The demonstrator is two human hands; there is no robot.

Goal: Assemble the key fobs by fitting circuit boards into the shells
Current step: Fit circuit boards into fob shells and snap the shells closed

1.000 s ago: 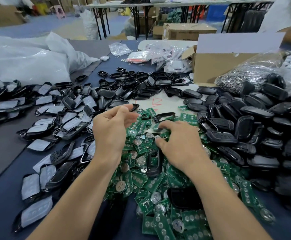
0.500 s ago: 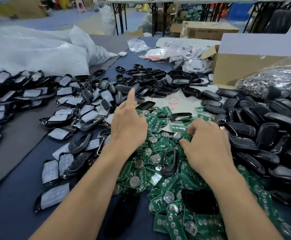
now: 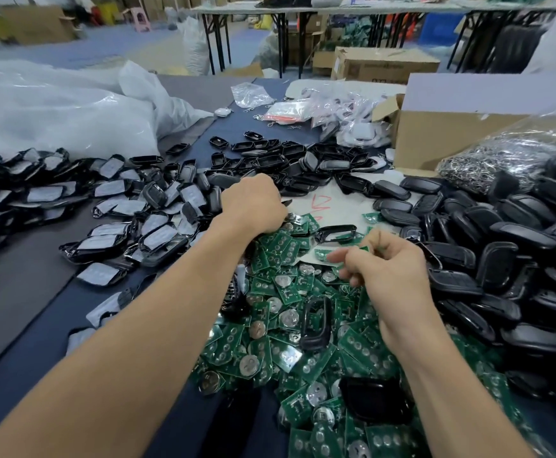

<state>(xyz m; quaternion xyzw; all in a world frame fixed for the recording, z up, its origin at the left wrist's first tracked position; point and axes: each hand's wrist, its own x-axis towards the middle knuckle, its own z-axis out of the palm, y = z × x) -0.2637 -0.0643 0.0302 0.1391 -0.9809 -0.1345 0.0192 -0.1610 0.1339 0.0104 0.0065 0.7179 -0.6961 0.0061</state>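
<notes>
The left hand (image 3: 253, 203) reaches to the far edge of the heap of small green circuit boards (image 3: 290, 312), fingers curled down; whether it grips 1 black plastic shell (image 3: 336, 232) I cannot tell. The right hand (image 3: 389, 269) pinches 1 green board, lifted clear to fit.

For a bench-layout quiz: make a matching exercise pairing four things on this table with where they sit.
Things:
1. green circuit boards
2. brown cardboard box
3. big white plastic bag
4. black shells with pale grey pads

Places:
A. far left
B. centre, under the hands
C. far right
D. left, between bag and boards

Pairs: 1-B, 2-C, 3-A, 4-D
</notes>
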